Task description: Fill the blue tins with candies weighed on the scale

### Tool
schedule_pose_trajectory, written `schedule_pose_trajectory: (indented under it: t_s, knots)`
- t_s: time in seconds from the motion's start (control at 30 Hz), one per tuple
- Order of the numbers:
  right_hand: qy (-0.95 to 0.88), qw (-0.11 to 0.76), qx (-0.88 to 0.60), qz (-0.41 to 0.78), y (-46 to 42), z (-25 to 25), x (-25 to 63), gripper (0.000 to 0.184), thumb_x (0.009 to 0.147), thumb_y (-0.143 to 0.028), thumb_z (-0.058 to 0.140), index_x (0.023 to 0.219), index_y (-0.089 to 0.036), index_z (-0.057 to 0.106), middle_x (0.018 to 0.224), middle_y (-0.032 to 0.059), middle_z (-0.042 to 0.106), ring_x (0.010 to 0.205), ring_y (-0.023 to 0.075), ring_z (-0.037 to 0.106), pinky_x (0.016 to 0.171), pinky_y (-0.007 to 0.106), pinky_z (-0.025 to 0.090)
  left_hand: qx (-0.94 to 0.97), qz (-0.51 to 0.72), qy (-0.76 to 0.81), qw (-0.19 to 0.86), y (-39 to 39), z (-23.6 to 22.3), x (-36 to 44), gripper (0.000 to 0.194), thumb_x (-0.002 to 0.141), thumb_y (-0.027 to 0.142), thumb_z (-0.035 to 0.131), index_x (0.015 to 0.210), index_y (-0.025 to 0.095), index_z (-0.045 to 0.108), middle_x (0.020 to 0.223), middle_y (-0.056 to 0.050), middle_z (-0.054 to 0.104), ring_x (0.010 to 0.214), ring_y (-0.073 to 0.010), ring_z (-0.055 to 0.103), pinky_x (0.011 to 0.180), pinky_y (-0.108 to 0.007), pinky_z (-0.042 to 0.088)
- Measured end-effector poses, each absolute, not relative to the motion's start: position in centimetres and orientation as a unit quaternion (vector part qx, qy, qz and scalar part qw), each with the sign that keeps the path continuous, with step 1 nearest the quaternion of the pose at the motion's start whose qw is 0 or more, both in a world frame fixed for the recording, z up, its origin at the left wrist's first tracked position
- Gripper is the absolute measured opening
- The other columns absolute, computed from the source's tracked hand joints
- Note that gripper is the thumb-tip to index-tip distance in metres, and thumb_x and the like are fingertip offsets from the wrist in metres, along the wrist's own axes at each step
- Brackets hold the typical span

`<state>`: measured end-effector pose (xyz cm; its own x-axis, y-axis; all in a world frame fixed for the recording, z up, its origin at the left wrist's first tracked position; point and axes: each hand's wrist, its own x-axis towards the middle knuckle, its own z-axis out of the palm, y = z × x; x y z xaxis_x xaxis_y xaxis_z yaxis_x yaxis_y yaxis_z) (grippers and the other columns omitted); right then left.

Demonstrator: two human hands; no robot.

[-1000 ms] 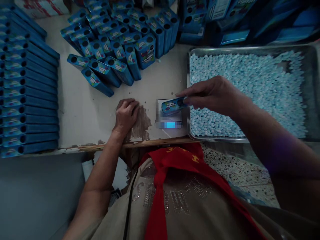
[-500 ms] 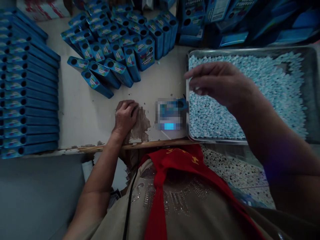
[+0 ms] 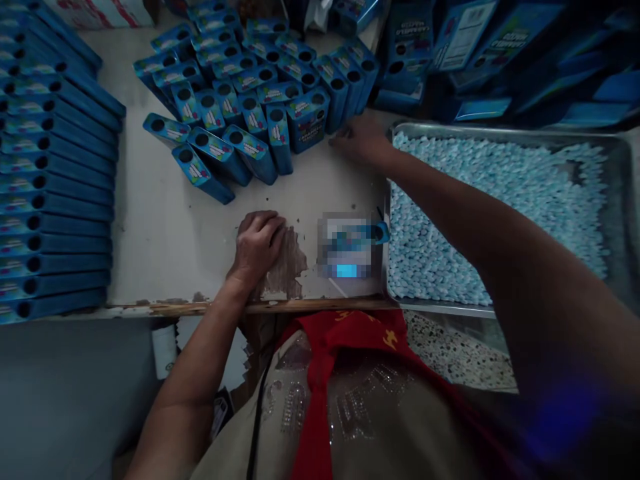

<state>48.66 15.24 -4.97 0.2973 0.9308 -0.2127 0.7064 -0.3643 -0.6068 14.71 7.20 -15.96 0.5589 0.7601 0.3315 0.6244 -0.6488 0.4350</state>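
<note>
My left hand [image 3: 259, 243] rests on the worn tabletop near its front edge, fingers curled down; nothing shows in it, though the palm is hidden. Over the left rim of the metal tray [image 3: 500, 132] my right arm stretches to the table. There my right hand [image 3: 364, 141] is low beside the standing blue candy boxes [image 3: 310, 120], fingers drawn together and slightly blurred. Whatever its fingertips pinch, if anything, is too small to make out. Pale blue candies [image 3: 435, 233] lie spread in the tray. Several boxes have a dark round spot on top.
Blue boxes stand in a long row [image 3: 65, 200] on the left. More blue boxes [image 3: 470, 40] are piled behind the tray. A blurred-out object [image 3: 347, 247] lies between my left hand and the tray. A red apron [image 3: 320, 373] hangs in front of me.
My right hand has moved left and away from me, from above the tray's left rim to the table by the boxes. My left hand stays put. The view has shifted slightly.
</note>
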Motion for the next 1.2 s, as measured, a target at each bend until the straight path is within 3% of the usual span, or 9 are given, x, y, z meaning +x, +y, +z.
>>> schedule_pose_trajectory:
  t_s: [0.1,0.23,0.37,0.47,0.57,0.7,0.93,1.1,1.2]
  knots:
    - [-0.545,0.164,-0.786,0.239,16.3,-6.0,48.6,0.035,0.114,-0.026,0.085,0.134,0.002,0.083,0.147,0.0212,0.086,0.129,0.0177,0.072,0.114,0.032,0.045,0.871,0.252,0.396,0.148,7.1,-15.9,14.8,0.018,0.121,0.025,0.072,0.129,0.024,0.088,0.138,-0.016,0.081,0.134,-0.0376,0.074,0.123,-0.056,0.063]
    - [-0.552,0.149,-0.791,0.217,16.2,-6.3,48.3,0.034,0.114,-0.019,0.079,0.141,0.002,0.085,0.149,0.0219,0.086,0.130,0.0204,0.075,0.109,0.032,0.047,0.867,0.261,0.394,0.161,7.1,-15.8,14.9,0.018,0.122,0.026,0.071,0.130,0.025,0.087,0.139,-0.015,0.079,0.135,-0.0377,0.073,0.125,-0.056,0.062]
    - [-0.549,0.182,-0.785,0.222,14.2,-3.9,48.6,0.025,0.108,-0.013,0.085,0.126,0.004,0.090,0.119,0.0076,0.090,0.112,0.0134,0.071,0.096,0.025,0.043,0.860,0.249,0.408,0.180,7.3,-15.7,15.0,0.016,0.122,0.030,0.072,0.130,0.026,0.086,0.140,-0.015,0.078,0.138,-0.0388,0.071,0.128,-0.057,0.061]
    - [-0.529,0.238,-0.776,0.249,10.7,-0.7,50.2,0.014,0.105,-0.014,0.087,0.096,-0.003,0.084,0.077,-0.0089,0.066,0.087,0.0061,0.057,0.082,0.023,0.036,0.858,0.231,0.421,0.182,7.4,-15.6,15.1,0.017,0.122,0.033,0.071,0.128,0.028,0.086,0.140,-0.015,0.078,0.140,-0.0397,0.070,0.130,-0.060,0.061]
    - [-0.488,0.298,-0.765,0.295,5.8,1.7,52.5,0.033,0.108,-0.009,0.076,0.078,-0.018,0.066,0.061,-0.0112,0.048,0.068,0.0061,0.047,0.071,0.026,0.033,0.857,0.234,0.419,0.185,7.6,-15.6,15.2,0.017,0.121,0.033,0.070,0.127,0.028,0.085,0.138,-0.015,0.077,0.140,-0.0406,0.070,0.130,-0.062,0.061]
    - [-0.426,0.365,-0.760,0.329,-1.1,1.7,55.6,0.042,0.106,0.003,0.063,0.074,-0.024,0.059,0.058,-0.0077,0.050,0.060,0.0098,0.044,0.064,0.032,0.034,0.861,0.238,0.413,0.178,8.3,-16.0,15.3,0.016,0.121,0.034,0.070,0.127,0.027,0.083,0.138,-0.017,0.077,0.139,-0.0402,0.072,0.130,-0.062,0.062]
    - [-0.400,0.313,-0.809,0.296,-8.6,-2.1,58.2,0.026,0.103,-0.008,0.074,0.082,-0.022,0.069,0.072,-0.0005,0.063,0.074,0.0165,0.053,0.078,0.039,0.042,0.863,0.272,0.400,0.143,7.0,-13.8,16.0,0.022,0.121,0.041,0.069,0.127,0.026,0.083,0.135,-0.016,0.082,0.134,-0.0399,0.076,0.130,-0.063,0.059]
    - [-0.579,0.171,-0.773,0.198,-8.7,-3.5,57.2,0.019,0.095,-0.006,0.075,0.103,-0.021,0.084,0.138,0.0236,0.084,0.127,0.0362,0.073,0.115,0.051,0.049,0.904,0.256,0.322,0.116,3.1,-8.0,22.6,0.059,0.114,0.056,0.091,0.162,0.026,0.072,0.163,-0.016,0.073,0.157,-0.0457,0.067,0.138,-0.064,0.052]
    - [-0.629,0.195,-0.731,0.179,-7.5,-3.9,56.3,0.022,0.099,-0.013,0.073,0.112,-0.023,0.087,0.148,0.0246,0.083,0.143,0.0430,0.073,0.121,0.057,0.052,0.942,0.110,0.286,0.139,1.7,-4.9,26.8,0.060,0.115,0.040,0.093,0.167,0.024,0.070,0.156,-0.019,0.077,0.145,-0.0431,0.076,0.123,-0.056,0.066]
